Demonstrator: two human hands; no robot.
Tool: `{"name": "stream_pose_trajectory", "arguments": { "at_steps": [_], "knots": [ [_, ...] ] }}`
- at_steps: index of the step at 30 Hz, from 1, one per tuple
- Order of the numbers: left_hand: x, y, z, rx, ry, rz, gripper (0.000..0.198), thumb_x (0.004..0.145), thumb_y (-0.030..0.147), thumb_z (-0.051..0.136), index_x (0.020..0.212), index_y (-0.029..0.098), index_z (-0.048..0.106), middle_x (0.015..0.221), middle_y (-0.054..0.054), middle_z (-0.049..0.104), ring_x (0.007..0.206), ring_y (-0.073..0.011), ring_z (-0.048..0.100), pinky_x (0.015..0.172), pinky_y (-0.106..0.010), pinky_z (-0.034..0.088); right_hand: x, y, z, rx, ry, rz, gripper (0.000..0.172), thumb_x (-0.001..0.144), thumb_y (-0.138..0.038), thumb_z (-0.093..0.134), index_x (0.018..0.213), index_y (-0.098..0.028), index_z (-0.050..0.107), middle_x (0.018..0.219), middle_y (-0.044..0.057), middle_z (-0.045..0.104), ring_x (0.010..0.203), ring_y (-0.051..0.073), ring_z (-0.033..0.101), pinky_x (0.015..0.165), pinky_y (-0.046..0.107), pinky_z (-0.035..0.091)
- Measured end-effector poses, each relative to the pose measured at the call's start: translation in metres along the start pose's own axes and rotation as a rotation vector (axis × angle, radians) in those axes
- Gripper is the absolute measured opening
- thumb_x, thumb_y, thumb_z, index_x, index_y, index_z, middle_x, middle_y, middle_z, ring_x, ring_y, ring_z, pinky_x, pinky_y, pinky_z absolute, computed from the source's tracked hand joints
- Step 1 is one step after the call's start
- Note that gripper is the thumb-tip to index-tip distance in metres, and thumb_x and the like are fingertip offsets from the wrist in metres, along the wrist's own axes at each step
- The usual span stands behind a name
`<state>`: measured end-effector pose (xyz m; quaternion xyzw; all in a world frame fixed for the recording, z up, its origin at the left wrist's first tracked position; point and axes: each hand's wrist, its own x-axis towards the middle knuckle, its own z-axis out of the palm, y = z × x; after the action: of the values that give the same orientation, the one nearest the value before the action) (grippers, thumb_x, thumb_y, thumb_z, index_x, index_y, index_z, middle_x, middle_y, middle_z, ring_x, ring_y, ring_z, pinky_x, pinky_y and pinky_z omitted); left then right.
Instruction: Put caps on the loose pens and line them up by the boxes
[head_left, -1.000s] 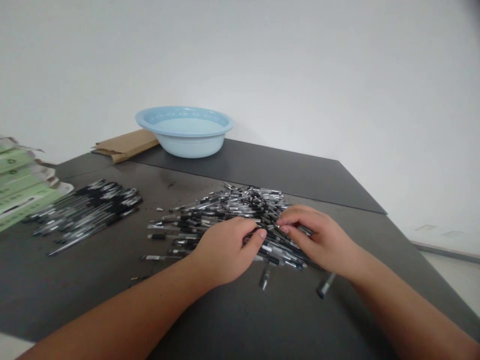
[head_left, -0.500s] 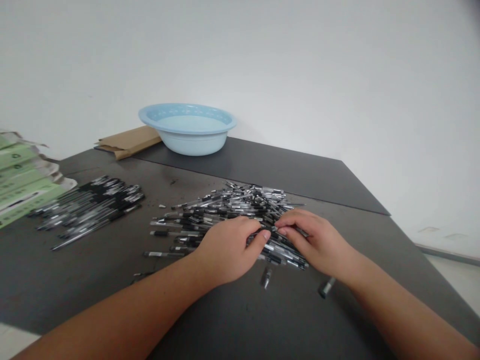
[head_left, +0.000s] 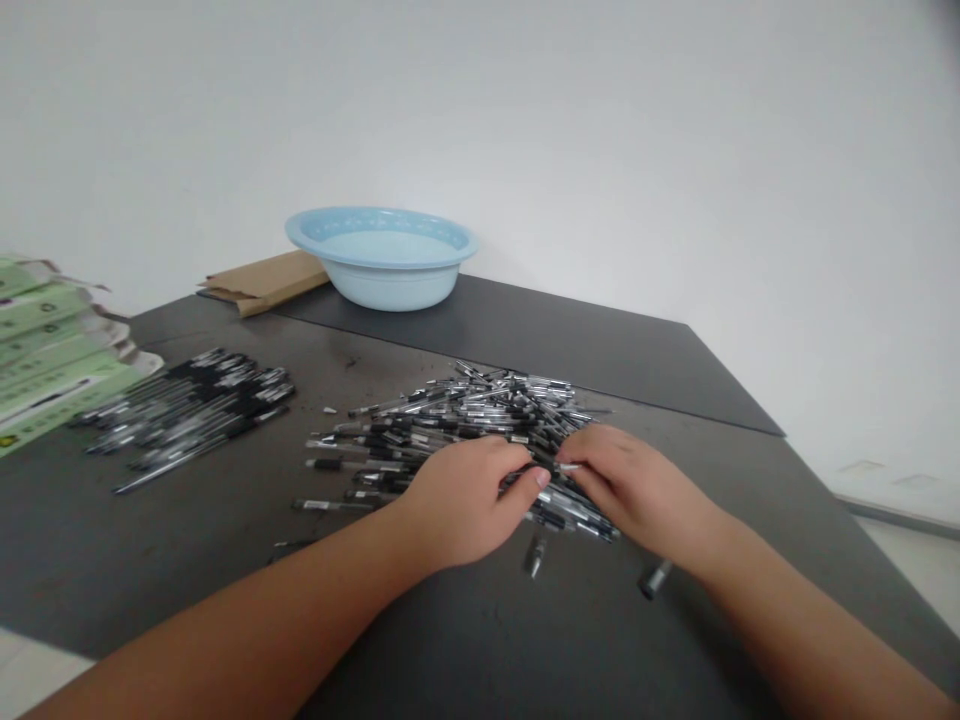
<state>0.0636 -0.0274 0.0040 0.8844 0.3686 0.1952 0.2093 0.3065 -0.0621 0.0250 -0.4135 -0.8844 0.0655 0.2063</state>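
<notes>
Over a heaped pile of black and clear pens [head_left: 457, 412], my left hand [head_left: 469, 500] is closed in a pinch on a pen, most of which its fingers hide. Just to its right, my right hand [head_left: 637, 485] has thumb and forefinger together on a small whitish piece [head_left: 568, 467], too small to name, close to the left fingertips. Whether the piece is joined to the pen I cannot tell. A pen cap [head_left: 535, 556] lies in front of the pile, and another dark cap [head_left: 654, 578] sits below my right wrist.
To the left, a second group of pens [head_left: 202, 405] lies roughly side by side, next to stacked green pen boxes [head_left: 64, 385]. At the back, a light blue basin [head_left: 394, 288] stands beside flat brown cardboard [head_left: 262, 283] on the dark table [head_left: 480, 650]. A white wall rises behind.
My right hand has shifted slightly right, opening a small gap from the left fingertips, and a whitish piece now shows in its pinch. The whole view has moved slightly.
</notes>
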Motion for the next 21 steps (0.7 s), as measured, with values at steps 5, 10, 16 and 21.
{"name": "stream_pose_trajectory", "arguments": {
  "at_steps": [5,10,16,21],
  "knots": [
    [-0.0024,0.0021,0.0012,-0.018,-0.003,0.018,0.037,0.109,0.046,0.044,0.087,0.023,0.062,0.086,-0.002,0.067,0.083,-0.0194,0.063,0.072,-0.033,0.041,-0.0025,-0.0031,-0.0012,-0.118,-0.054,-0.025,0.017,0.108,-0.029,0.055,0.122,-0.021,0.06,0.11,0.011,0.075,0.099,0.028,0.069,0.085,0.045,0.057],
    [-0.0008,-0.0022,0.0002,-0.031,-0.004,-0.006,0.038,0.109,0.047,0.043,0.088,0.023,0.063,0.088,-0.001,0.068,0.083,-0.0196,0.064,0.072,-0.034,0.041,-0.0046,-0.0015,-0.0053,-0.045,-0.007,0.029,0.019,0.107,-0.028,0.058,0.125,-0.024,0.058,0.116,0.01,0.074,0.104,0.025,0.07,0.088,0.041,0.057],
    [-0.0012,-0.0008,0.0001,-0.024,-0.005,0.02,0.038,0.108,0.046,0.046,0.084,0.022,0.062,0.086,-0.002,0.068,0.081,-0.0188,0.063,0.071,-0.033,0.041,0.0007,-0.0009,-0.0086,-0.002,-0.051,-0.045,0.013,0.109,-0.025,0.052,0.112,-0.023,0.065,0.106,0.008,0.076,0.1,0.024,0.069,0.091,0.041,0.054],
    [-0.0001,-0.0015,0.0002,-0.019,-0.01,0.028,0.037,0.108,0.045,0.046,0.084,0.022,0.062,0.086,-0.002,0.067,0.08,-0.0185,0.062,0.069,-0.033,0.039,-0.0004,-0.0027,-0.0093,-0.063,-0.059,0.001,0.02,0.108,-0.037,0.055,0.106,-0.022,0.068,0.097,0.008,0.077,0.091,0.027,0.071,0.082,0.042,0.053]
  ]
}}
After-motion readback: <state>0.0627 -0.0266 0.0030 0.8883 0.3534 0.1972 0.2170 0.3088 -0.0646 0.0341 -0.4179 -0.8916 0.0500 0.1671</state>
